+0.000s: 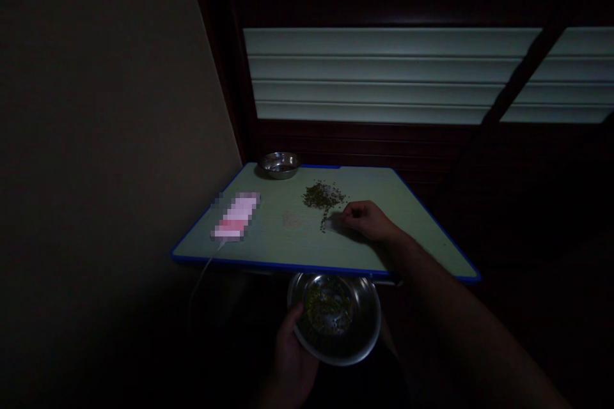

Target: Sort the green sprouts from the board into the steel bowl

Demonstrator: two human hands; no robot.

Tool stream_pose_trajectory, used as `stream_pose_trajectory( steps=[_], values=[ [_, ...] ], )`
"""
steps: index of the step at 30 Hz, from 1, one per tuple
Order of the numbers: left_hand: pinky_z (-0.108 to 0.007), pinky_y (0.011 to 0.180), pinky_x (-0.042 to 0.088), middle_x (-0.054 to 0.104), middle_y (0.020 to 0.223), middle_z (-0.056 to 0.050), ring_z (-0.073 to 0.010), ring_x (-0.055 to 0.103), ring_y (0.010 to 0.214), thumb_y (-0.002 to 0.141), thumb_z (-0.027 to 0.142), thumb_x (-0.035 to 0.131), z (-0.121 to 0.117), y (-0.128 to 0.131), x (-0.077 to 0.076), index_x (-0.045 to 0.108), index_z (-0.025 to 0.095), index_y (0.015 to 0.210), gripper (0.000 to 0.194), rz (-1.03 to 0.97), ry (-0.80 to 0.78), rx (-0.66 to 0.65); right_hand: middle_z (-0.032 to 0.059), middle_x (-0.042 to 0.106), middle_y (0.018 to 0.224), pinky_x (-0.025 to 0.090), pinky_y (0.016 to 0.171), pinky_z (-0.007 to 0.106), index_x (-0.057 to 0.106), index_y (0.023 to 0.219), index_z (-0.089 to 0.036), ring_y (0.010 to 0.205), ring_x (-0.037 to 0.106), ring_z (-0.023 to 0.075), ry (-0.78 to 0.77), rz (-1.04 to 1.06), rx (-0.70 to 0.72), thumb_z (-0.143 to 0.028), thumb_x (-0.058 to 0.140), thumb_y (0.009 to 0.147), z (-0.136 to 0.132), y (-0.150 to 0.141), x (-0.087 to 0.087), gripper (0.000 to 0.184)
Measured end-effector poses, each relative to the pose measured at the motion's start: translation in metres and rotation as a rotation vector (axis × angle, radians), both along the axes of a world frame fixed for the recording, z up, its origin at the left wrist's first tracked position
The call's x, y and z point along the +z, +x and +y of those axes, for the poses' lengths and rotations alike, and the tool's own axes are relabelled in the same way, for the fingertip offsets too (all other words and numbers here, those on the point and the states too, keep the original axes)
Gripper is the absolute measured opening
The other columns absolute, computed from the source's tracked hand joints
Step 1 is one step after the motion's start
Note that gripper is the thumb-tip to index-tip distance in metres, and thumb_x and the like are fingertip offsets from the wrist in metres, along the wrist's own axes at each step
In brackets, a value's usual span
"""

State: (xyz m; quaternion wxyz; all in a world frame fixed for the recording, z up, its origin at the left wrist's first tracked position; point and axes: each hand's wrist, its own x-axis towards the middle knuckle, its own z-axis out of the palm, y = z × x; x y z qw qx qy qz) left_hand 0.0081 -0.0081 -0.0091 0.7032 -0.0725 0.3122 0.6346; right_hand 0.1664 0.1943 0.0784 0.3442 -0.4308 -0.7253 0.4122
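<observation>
My left hand grips the rim of a metal bowl below the table's front edge, thumb over the side. Small green grains lie in that bowl. Over the tabletop, my right hand has its fingers drawn together; whether anything is between them is too dark to see. A pile of small greenish-brown grains is spread just beyond it. From the pile a thin line of grains runs toward me, beside my right fingertips.
On the pale green table with a blue edge, a second metal bowl stands at the back left. A blurred pink phone-like object lies at the left, with a white cable hanging off the edge. A wall stands close on the left.
</observation>
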Motion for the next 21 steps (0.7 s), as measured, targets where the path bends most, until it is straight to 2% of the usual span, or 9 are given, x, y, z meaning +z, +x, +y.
stream_pose_trajectory(
  steps=[10, 21],
  values=[
    [-0.048, 0.102, 0.043, 0.078, 0.091, -0.011, -0.0294, 0.065, 0.107, 0.084, 0.022, 0.055, 0.0009, 0.0014, 0.0056, 0.075, 0.016, 0.100, 0.026, 0.002, -0.055, 0.020, -0.0007, 0.053, 0.055, 0.032, 0.049, 0.024, 0.059, 0.061, -0.014, 0.051, 0.043, 0.0090, -0.048, 0.000, 0.047, -0.038, 0.069, 0.061, -0.0003, -0.0008, -0.0027, 0.026],
    [-0.048, 0.101, 0.043, 0.078, 0.091, -0.009, -0.0290, 0.066, 0.106, 0.084, 0.022, 0.055, 0.0001, 0.0010, 0.0034, 0.073, 0.018, 0.105, 0.028, 0.000, -0.038, 0.019, -0.0028, 0.050, 0.053, 0.032, 0.050, 0.024, 0.057, 0.058, -0.016, 0.051, 0.041, 0.0084, -0.067, 0.016, 0.060, -0.037, 0.070, 0.059, -0.0025, -0.0010, 0.0010, 0.025]
  ],
)
